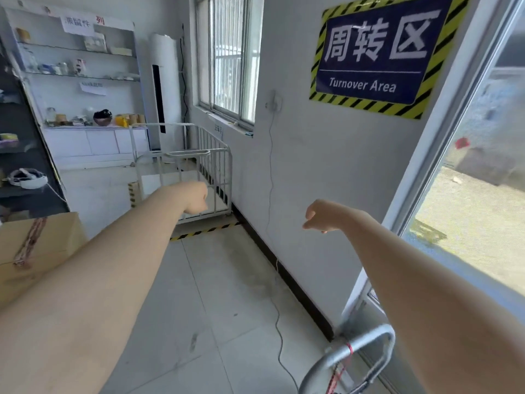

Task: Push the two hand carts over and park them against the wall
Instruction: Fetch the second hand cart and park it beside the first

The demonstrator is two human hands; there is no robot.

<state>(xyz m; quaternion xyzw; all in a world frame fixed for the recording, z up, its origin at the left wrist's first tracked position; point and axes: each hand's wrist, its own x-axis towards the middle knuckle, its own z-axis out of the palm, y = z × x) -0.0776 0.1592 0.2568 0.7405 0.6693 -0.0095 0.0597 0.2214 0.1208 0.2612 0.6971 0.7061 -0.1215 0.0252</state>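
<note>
A white cage cart (pixel 181 166) with barred sides stands parked against the wall (pixel 298 166) under the window (pixel 227 58), behind a yellow-black floor stripe (pixel 204 231). A second cart's curved metal handle (pixel 366 345), tied with red string, shows at the bottom right near the doorframe. Both arms reach forward, raised. The left hand (pixel 196 199) is curled into a loose fist; the right hand (pixel 322 216) droops, fingers half bent. Neither holds anything.

Head-height view, forward and down
</note>
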